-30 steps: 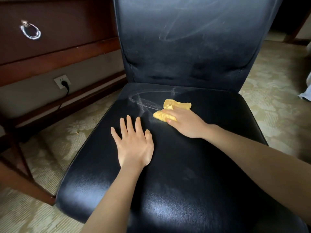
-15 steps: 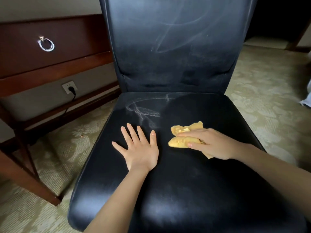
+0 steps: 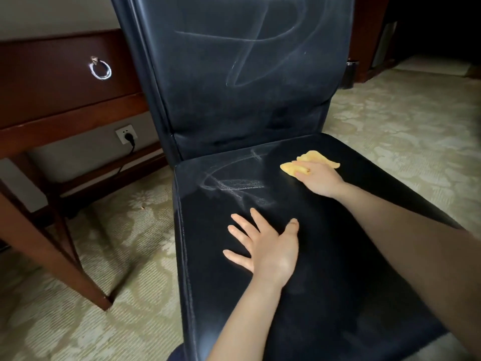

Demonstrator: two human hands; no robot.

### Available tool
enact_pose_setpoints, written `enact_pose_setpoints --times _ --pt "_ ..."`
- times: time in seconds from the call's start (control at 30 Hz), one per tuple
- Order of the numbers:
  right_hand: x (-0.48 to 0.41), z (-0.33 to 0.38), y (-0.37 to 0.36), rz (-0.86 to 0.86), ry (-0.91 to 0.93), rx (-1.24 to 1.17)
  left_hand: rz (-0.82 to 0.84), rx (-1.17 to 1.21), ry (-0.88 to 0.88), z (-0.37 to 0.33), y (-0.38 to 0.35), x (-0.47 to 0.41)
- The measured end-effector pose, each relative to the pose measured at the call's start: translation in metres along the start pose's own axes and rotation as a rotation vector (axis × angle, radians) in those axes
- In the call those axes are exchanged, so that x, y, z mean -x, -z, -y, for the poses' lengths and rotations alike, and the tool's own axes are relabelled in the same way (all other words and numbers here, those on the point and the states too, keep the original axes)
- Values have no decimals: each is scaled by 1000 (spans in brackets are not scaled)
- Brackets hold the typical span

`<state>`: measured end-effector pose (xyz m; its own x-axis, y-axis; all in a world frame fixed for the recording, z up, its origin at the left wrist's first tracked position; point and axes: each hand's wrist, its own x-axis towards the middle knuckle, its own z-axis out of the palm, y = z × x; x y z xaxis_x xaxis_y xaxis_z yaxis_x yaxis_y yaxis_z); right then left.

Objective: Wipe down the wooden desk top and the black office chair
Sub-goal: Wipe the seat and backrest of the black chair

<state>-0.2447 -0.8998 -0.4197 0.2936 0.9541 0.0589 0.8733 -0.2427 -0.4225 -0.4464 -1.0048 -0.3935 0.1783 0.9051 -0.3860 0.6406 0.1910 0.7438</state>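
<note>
The black office chair [image 3: 338, 256] fills the middle of the view, with pale dusty streaks on its backrest and on the back left of its seat. My left hand [image 3: 268, 246] lies flat on the seat with fingers spread. My right hand [image 3: 318, 178] presses a crumpled yellow cloth [image 3: 309, 160] onto the seat near the back right, close to the backrest. Most of the cloth sits under my fingers. The wooden desk [image 3: 57, 89] stands at the left; only its drawer front and legs show, and its top is out of view.
The drawer carries a metal ring pull [image 3: 100, 69]. A wall socket [image 3: 126, 134] with a black plug and cable sits under the desk. A slanted desk leg [image 3: 52, 251] reaches the patterned carpet [image 3: 403, 142] left of the chair. A dark object [image 3: 348, 74] stands behind the chair at right.
My right hand has slid the yellow cloth from beside my left hand toward the back right of the seat. My left hand stays flat on the seat. The view has shifted.
</note>
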Motion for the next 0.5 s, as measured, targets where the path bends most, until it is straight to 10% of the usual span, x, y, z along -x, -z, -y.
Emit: enact_pose_setpoints --times 0.2,0.5 --pt "4 74 -39 133 258 184 197 241 -203 17 38 39" --pt "107 104 -42 211 642 90 -494 -283 -445 70 100 4"
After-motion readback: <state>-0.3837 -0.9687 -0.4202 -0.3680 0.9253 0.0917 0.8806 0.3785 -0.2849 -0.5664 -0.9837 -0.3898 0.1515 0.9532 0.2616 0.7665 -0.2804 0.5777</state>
